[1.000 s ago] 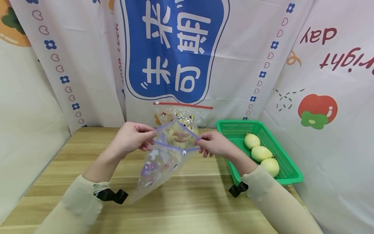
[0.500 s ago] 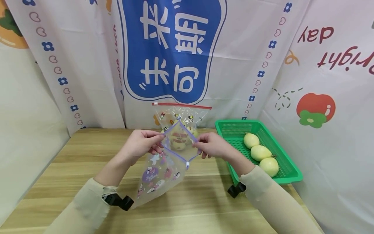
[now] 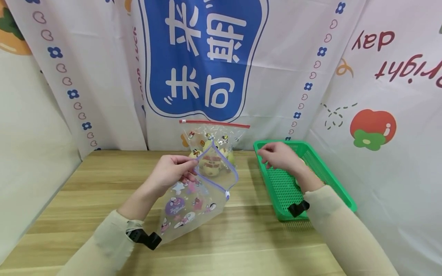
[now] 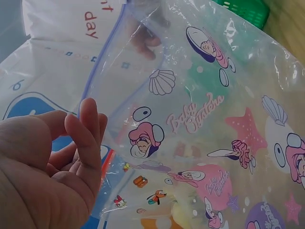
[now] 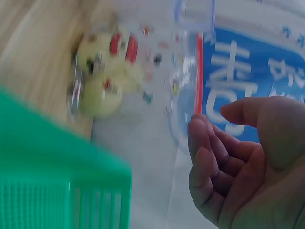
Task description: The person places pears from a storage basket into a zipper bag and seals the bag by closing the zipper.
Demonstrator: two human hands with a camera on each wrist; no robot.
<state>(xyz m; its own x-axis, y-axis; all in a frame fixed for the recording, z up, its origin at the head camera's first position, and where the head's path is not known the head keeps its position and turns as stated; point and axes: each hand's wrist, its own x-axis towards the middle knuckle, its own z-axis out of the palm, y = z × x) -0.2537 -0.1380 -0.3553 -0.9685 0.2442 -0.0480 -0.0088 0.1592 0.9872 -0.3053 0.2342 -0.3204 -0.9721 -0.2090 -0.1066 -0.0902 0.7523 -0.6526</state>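
Note:
My left hand [image 3: 176, 168] pinches the purple-zip edge of a clear zip bag [image 3: 197, 207] printed with cartoon shells and starfish. The bag hangs tilted, its mouth spread and facing up, the white slider [image 3: 227, 194] at its near right corner. In the left wrist view, thumb and fingers meet at the rim of the bag [image 4: 190, 114]. My right hand [image 3: 280, 156] holds nothing; its fingers are loosely bent over the left rim of a green plastic basket [image 3: 279, 184]. The pale yellow pears in that basket are almost wholly hidden behind my right forearm.
Behind the held bag stands another clear zip bag with a red zip [image 3: 214, 124], holding several pale yellow fruits [image 5: 102, 95]. It stands near the back edge of the wooden table [image 3: 103, 184], by the printed cloth wall [image 3: 276, 76].
My right hand has let go of the bag's rim and moved right, over the basket. The left hand has shifted slightly right and still grips the bag, whose right side now hangs loose.

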